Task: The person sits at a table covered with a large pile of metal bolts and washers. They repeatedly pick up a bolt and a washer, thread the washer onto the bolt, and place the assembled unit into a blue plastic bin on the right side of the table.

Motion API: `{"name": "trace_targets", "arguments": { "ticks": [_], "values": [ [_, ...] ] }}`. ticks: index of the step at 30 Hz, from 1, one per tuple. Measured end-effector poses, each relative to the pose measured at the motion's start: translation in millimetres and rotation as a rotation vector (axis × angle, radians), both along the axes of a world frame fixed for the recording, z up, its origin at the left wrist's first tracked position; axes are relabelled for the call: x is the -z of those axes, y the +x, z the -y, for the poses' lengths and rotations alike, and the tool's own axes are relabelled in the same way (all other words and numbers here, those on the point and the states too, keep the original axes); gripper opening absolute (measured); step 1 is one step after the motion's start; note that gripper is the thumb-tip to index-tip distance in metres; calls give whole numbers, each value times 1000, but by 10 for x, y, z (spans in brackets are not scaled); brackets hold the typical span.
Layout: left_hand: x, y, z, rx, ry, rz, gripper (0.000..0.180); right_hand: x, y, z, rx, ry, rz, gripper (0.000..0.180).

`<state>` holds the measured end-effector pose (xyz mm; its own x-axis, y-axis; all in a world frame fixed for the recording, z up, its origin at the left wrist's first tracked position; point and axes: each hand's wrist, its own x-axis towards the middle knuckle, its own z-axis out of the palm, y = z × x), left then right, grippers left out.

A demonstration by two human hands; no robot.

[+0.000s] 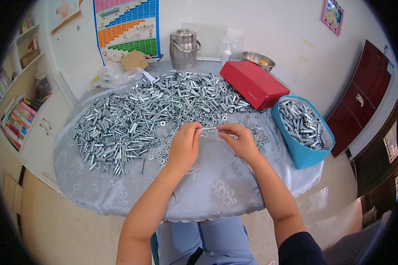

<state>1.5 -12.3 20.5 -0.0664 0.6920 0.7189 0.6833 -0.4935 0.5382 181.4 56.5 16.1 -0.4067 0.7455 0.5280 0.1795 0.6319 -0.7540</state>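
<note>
Above the table's near middle, a slim silver bolt (209, 128) lies level between my two hands. My left hand (184, 145) pinches its left end between thumb and fingers. At the other end, the fingertips of my right hand (239, 139) close around the tip; whether a small washer or nut sits there is hidden by the fingers. Just beyond both hands spreads a large heap of loose metal bolts and sleeves (119, 119). Small flat washers (242, 165) and nuts lie scattered around and under my hands.
At right stands a blue fabric bin (303, 154) full of assembled bolts, beside a red box (254, 84). Along the back are a steel pot (184, 51), a spray bottle (226, 54), a metal bowl (265, 66) and a plastic bag (115, 75). A patterned grey cloth (208, 194) covers the table.
</note>
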Motion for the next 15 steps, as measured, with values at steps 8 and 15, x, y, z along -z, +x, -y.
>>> {"name": "trace_targets", "arguments": {
  "ticks": [8, 15],
  "values": [
    [20, 56, 1, 27, -42, -57, 10, -108, -11, 110, -13, 111, 110, 39],
    [21, 81, 18, 105, -182, 35, 13, -152, -10, 114, -22, 193, 128, 35]
  ]
}}
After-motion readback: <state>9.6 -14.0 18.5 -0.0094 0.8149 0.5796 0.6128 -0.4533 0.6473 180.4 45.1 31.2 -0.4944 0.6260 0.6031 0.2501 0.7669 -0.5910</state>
